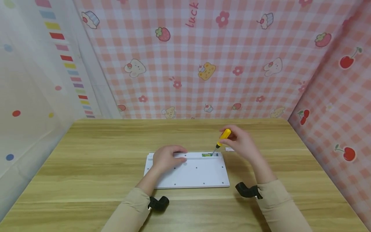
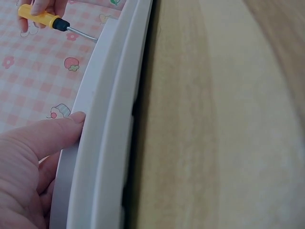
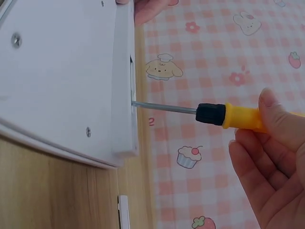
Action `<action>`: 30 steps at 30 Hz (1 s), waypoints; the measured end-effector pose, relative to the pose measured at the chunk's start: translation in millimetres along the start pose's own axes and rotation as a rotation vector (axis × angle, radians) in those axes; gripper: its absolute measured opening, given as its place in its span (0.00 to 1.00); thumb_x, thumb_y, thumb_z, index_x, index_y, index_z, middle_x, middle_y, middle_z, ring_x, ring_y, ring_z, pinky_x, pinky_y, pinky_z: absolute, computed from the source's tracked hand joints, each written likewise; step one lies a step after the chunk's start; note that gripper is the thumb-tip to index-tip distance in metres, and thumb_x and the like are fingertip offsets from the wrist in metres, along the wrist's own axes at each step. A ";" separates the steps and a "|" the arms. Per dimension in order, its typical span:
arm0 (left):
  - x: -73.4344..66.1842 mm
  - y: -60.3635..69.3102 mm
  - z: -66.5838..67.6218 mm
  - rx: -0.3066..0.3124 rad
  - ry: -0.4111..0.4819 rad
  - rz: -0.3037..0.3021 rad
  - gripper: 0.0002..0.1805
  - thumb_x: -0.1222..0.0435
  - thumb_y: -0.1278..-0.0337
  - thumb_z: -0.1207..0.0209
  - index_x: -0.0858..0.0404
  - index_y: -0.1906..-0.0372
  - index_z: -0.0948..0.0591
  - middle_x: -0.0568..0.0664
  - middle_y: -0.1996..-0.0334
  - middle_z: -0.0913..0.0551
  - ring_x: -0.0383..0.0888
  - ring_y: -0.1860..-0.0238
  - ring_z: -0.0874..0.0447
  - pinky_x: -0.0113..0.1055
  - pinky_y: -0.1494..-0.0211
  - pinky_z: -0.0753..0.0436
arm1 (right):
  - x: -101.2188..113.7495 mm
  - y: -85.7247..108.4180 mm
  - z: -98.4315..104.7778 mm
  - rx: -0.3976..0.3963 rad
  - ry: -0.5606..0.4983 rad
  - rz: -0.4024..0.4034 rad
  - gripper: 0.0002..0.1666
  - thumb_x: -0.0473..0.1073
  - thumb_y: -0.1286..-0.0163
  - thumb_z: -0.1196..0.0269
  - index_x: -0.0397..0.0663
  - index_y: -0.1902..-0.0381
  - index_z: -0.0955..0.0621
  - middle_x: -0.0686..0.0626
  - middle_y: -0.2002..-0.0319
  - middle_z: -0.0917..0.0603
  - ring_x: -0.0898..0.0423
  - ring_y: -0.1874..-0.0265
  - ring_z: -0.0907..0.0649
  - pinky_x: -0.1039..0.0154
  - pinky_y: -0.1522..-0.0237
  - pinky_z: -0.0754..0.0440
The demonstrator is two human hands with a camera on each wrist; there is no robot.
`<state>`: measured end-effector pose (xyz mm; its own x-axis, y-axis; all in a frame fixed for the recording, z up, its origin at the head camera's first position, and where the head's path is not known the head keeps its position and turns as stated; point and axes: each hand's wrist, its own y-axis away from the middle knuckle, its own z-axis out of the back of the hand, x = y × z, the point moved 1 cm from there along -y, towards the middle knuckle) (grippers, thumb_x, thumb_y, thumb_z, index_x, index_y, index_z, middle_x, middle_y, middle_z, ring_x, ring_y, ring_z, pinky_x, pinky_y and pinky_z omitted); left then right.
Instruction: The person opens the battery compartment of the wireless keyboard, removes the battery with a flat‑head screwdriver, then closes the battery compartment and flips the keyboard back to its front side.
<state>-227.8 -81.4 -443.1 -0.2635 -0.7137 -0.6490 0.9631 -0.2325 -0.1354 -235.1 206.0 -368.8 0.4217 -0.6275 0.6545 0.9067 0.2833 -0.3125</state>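
**While the left hand (image 1: 166,158) grips a white board (image 1: 200,176), the right hand (image 1: 240,142) holds a screwdriver (image 1: 224,137)**

The right thumb and fingers pinch the yellow handle; below them, the metal tip reaches a slot beside a green battery (image 1: 207,155). Left of that, thumb and fingers clasp the board's raised far edge. Beneath the right palm, a small white strip (image 1: 230,149) lies on the table (image 1: 87,180).
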 end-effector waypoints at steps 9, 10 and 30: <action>0.8 0.3 0.4 -0.007 0.002 -0.011 0.13 0.55 0.50 0.27 0.44 0.56 0.12 0.39 0.51 0.14 0.45 0.47 0.18 0.46 0.43 0.26 | 10.0 -0.8 -4.7 -0.012 0.061 0.078 0.20 0.37 0.37 0.29 0.45 0.47 0.19 0.46 0.62 0.15 0.52 0.67 0.19 0.58 0.64 0.17; 0.7 0.3 0.4 -0.007 0.001 -0.013 0.13 0.55 0.50 0.27 0.44 0.56 0.12 0.39 0.51 0.14 0.45 0.47 0.18 0.46 0.43 0.26 | 10.5 -0.4 -5.0 -0.012 0.072 0.081 0.19 0.37 0.37 0.29 0.46 0.48 0.19 0.46 0.61 0.15 0.53 0.67 0.19 0.58 0.64 0.17; 0.4 0.5 0.6 0.003 -0.017 0.003 0.13 0.54 0.49 0.27 0.43 0.56 0.12 0.39 0.50 0.14 0.45 0.46 0.18 0.47 0.43 0.26 | 15.2 6.1 -7.6 -0.052 0.130 0.165 0.23 0.35 0.40 0.28 0.46 0.47 0.19 0.46 0.57 0.14 0.54 0.68 0.19 0.57 0.63 0.17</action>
<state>-227.4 -82.2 -443.0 -0.2618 -0.7257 -0.6363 0.9637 -0.2324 -0.1314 -223.2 192.6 -366.0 0.5567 -0.6647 0.4983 0.8221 0.3546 -0.4455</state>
